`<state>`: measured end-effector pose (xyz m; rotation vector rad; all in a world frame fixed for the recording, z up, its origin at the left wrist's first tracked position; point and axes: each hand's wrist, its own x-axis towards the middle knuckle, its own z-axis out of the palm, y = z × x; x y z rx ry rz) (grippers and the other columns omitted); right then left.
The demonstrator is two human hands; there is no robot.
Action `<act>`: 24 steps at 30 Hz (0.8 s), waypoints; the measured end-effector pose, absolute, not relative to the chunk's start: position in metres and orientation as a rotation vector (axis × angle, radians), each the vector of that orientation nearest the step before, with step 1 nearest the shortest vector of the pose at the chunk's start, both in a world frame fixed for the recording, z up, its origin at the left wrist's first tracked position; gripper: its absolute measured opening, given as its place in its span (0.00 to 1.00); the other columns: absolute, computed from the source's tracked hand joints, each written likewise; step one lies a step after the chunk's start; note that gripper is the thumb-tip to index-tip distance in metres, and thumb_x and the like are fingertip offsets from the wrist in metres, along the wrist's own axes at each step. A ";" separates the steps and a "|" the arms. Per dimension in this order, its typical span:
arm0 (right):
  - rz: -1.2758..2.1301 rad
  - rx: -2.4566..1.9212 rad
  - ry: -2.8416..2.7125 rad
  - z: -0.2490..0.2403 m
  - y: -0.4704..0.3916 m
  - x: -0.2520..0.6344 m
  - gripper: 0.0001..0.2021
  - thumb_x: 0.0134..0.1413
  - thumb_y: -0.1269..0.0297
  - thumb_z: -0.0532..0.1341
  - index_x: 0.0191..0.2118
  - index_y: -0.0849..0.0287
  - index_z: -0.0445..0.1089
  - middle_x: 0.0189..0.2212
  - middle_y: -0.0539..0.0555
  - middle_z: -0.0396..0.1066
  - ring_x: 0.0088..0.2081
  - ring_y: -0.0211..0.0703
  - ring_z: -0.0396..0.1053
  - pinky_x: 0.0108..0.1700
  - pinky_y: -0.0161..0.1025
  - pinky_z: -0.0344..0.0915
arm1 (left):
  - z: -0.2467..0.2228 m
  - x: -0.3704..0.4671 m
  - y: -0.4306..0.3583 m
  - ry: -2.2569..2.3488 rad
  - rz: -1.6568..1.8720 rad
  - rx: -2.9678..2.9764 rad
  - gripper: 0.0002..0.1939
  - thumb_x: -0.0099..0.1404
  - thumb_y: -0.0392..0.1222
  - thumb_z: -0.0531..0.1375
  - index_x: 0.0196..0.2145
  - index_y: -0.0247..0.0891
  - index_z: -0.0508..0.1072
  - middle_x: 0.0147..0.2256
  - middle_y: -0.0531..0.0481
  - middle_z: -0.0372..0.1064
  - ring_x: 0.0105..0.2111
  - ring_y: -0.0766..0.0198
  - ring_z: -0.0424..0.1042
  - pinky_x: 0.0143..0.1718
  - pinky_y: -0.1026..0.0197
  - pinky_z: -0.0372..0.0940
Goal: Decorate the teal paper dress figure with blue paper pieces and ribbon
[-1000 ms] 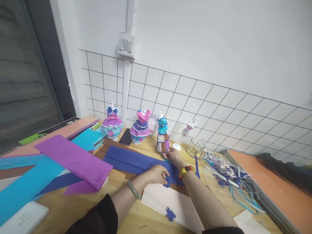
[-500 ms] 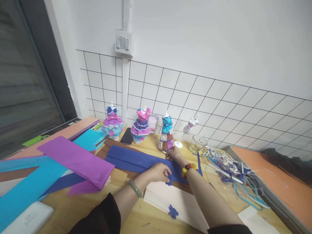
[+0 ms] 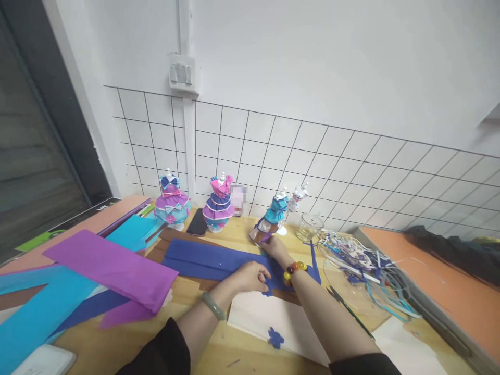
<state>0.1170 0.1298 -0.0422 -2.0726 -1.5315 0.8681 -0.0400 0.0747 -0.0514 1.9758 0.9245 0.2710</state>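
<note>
My right hand (image 3: 276,249) is closed around the bottom of a small dress form (image 3: 275,212), which leans to the right. It wears a turquoise bodice and a skirt in white, brown and purple; its base is hidden by the fingers. My left hand (image 3: 253,276) is closed, pinching a small blue flower cutout (image 3: 268,287) over the folded navy fabric strip (image 3: 203,259). Just below, a second blue flower cutout (image 3: 276,338) lies on a cream sheet (image 3: 289,317).
Two more dressed forms (image 3: 172,200) (image 3: 217,204) stand by a phone (image 3: 197,223). Behind the tilted one are a white form (image 3: 298,198) and a glass jar (image 3: 310,227). Purple fabric (image 3: 111,265) lies left, trimmed scraps (image 3: 357,255) right. A dark pointed tool (image 3: 351,312) sits beside my right forearm.
The dress form in my right hand has gone from upright to leaning right. My left hand keeps its pinch on the flower cutout. The camera view has shifted slightly right.
</note>
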 end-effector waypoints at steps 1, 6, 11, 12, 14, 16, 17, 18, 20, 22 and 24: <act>0.848 -2.072 -1.542 -0.042 0.129 0.116 0.14 0.57 0.62 0.55 0.48 0.60 0.64 0.47 0.56 0.64 0.43 0.44 0.66 0.43 0.46 0.65 | -0.050 -0.040 0.074 0.928 0.275 1.973 0.21 0.44 0.40 0.64 0.39 0.36 0.73 0.33 0.50 0.72 0.28 0.68 0.67 0.25 0.69 0.58; 0.770 -2.102 -1.571 -0.043 0.130 0.115 0.14 0.57 0.62 0.55 0.48 0.60 0.64 0.47 0.56 0.64 0.43 0.44 0.66 0.43 0.46 0.65 | -0.045 -0.040 0.072 0.934 0.277 1.928 0.20 0.44 0.38 0.63 0.39 0.34 0.73 0.31 0.50 0.71 0.27 0.69 0.66 0.24 0.69 0.58; 0.754 -2.126 -1.595 -0.044 0.131 0.116 0.15 0.57 0.62 0.55 0.49 0.60 0.63 0.47 0.56 0.64 0.43 0.44 0.66 0.43 0.46 0.66 | -0.052 -0.040 0.075 0.891 0.307 1.950 0.20 0.44 0.39 0.64 0.38 0.34 0.73 0.30 0.51 0.70 0.26 0.69 0.65 0.24 0.68 0.57; 0.757 -2.120 -1.598 -0.044 0.131 0.117 0.15 0.57 0.62 0.55 0.48 0.60 0.64 0.47 0.56 0.64 0.43 0.44 0.66 0.43 0.46 0.66 | -0.054 -0.040 0.076 0.885 0.313 1.947 0.20 0.44 0.39 0.64 0.38 0.34 0.73 0.29 0.51 0.70 0.26 0.69 0.65 0.25 0.68 0.57; 0.763 -2.104 -1.600 -0.043 0.129 0.119 0.15 0.57 0.62 0.56 0.49 0.60 0.63 0.47 0.56 0.64 0.43 0.45 0.66 0.42 0.46 0.66 | -0.057 -0.040 0.078 0.879 0.328 1.922 0.20 0.44 0.39 0.64 0.38 0.34 0.73 0.29 0.51 0.70 0.26 0.69 0.65 0.25 0.68 0.57; 0.768 -2.084 -1.600 -0.041 0.126 0.120 0.15 0.56 0.61 0.56 0.49 0.61 0.63 0.47 0.56 0.64 0.43 0.46 0.66 0.42 0.47 0.66 | -0.060 -0.039 0.079 0.873 0.341 1.890 0.20 0.43 0.38 0.64 0.37 0.33 0.73 0.28 0.51 0.69 0.25 0.70 0.65 0.24 0.68 0.57; 0.771 -2.074 -1.599 -0.040 0.124 0.121 0.16 0.56 0.61 0.56 0.49 0.62 0.63 0.47 0.56 0.64 0.43 0.46 0.66 0.42 0.47 0.66 | -0.061 -0.038 0.079 0.870 0.340 1.873 0.20 0.43 0.38 0.64 0.37 0.33 0.73 0.28 0.51 0.69 0.24 0.70 0.64 0.24 0.68 0.57; 0.773 -2.064 -1.596 -0.039 0.122 0.122 0.16 0.56 0.61 0.57 0.49 0.62 0.64 0.47 0.56 0.64 0.43 0.47 0.66 0.42 0.47 0.66 | -0.061 -0.038 0.079 0.865 0.337 1.859 0.19 0.43 0.38 0.64 0.36 0.33 0.73 0.27 0.51 0.68 0.23 0.70 0.64 0.23 0.68 0.57; 0.777 -2.048 -1.587 -0.035 0.116 0.124 0.16 0.56 0.61 0.57 0.49 0.62 0.64 0.47 0.55 0.64 0.43 0.47 0.66 0.42 0.46 0.66 | -0.061 -0.037 0.079 0.851 0.331 1.840 0.17 0.44 0.38 0.63 0.35 0.32 0.74 0.26 0.51 0.68 0.22 0.71 0.63 0.22 0.68 0.56; 0.777 -2.038 -1.566 -0.030 0.108 0.127 0.16 0.56 0.61 0.56 0.49 0.61 0.64 0.47 0.55 0.64 0.43 0.46 0.66 0.42 0.47 0.66 | -0.059 -0.037 0.079 0.840 0.335 1.826 0.15 0.44 0.37 0.63 0.33 0.32 0.74 0.25 0.51 0.67 0.22 0.71 0.63 0.22 0.68 0.56; 0.769 -2.030 -1.536 -0.025 0.099 0.130 0.16 0.55 0.62 0.57 0.48 0.63 0.64 0.44 0.56 0.66 0.41 0.45 0.67 0.40 0.45 0.66 | -0.056 -0.038 0.078 0.830 0.346 1.811 0.14 0.44 0.38 0.63 0.31 0.31 0.74 0.24 0.51 0.67 0.22 0.71 0.63 0.23 0.67 0.56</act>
